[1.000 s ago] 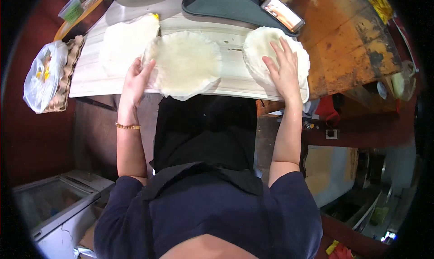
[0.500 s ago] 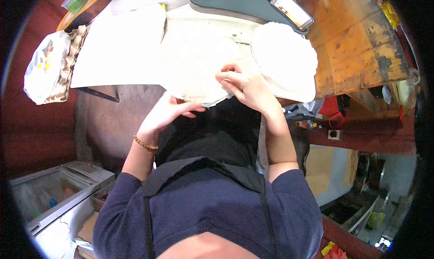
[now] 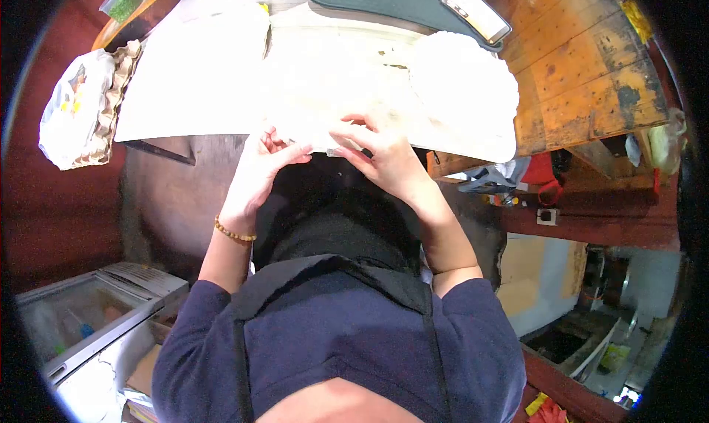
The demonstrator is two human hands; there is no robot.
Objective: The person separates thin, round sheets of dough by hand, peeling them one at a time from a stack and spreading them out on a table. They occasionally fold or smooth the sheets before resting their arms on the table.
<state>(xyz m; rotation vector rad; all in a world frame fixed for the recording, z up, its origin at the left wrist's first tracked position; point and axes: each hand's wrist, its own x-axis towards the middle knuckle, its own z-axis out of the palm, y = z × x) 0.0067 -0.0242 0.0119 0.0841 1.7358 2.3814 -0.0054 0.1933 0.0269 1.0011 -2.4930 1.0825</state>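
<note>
- Left hand (image 3: pixel 260 173) and right hand (image 3: pixel 384 157) meet at the near edge of the board (image 3: pixel 185 90); both pinch the rim of a thin wrapper (image 3: pixel 325 90) lying flat at the board's middle
- Stack (image 3: pixel 465 90) of wrappers right of it, just beside the right hand; bare board to the left
- Phone (image 3: pixel 480 13) on a dark tray (image 3: pixel 384 2) beyond
- Bag (image 3: pixel 70 113) over an egg carton (image 3: pixel 111 105) at far left; contents unclear

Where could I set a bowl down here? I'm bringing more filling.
Bare orange wood lies right of the wrapper stack, below the phone. The white board is covered in wrappers; both hands, left and right, crowd its near edge. The egg tray fills the left.
</note>
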